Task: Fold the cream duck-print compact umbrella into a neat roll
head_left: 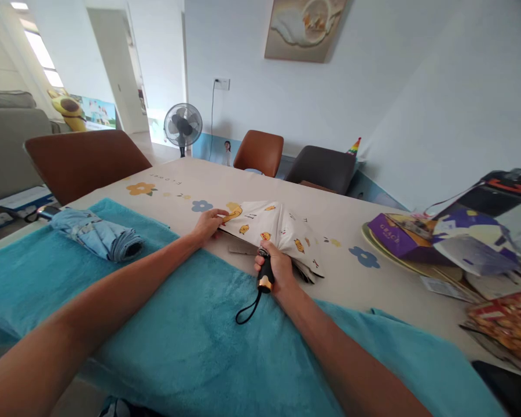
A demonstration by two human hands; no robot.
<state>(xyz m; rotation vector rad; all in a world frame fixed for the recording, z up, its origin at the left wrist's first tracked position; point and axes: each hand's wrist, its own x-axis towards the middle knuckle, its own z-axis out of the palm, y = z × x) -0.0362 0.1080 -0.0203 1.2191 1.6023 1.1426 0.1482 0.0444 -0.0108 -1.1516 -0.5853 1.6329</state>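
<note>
A white folding umbrella (pixel 278 223) with small yellow and orange cartoon prints lies loosely folded over the table. Its black handle has a gold-coloured end and a dangling black wrist loop, and points toward me. My right hand (pixel 280 267) is wrapped round the handle, near the canopy. At the canopy's left edge, the fingers of my left hand (pixel 211 225) pinch the fabric by a yellow print. A blue umbrella (pixel 98 234), rolled up, rests on the teal towel (pixel 191 324) beside my left forearm.
The pale tablecloth (pixel 182 174) has flower prints. A purple box (pixel 393 237) and a plate stand at the right, with food packets nearer me. Brown chairs (pixel 260 152) and a dark chair (pixel 321 168) line the table. A fan (pixel 183 125) stands beyond.
</note>
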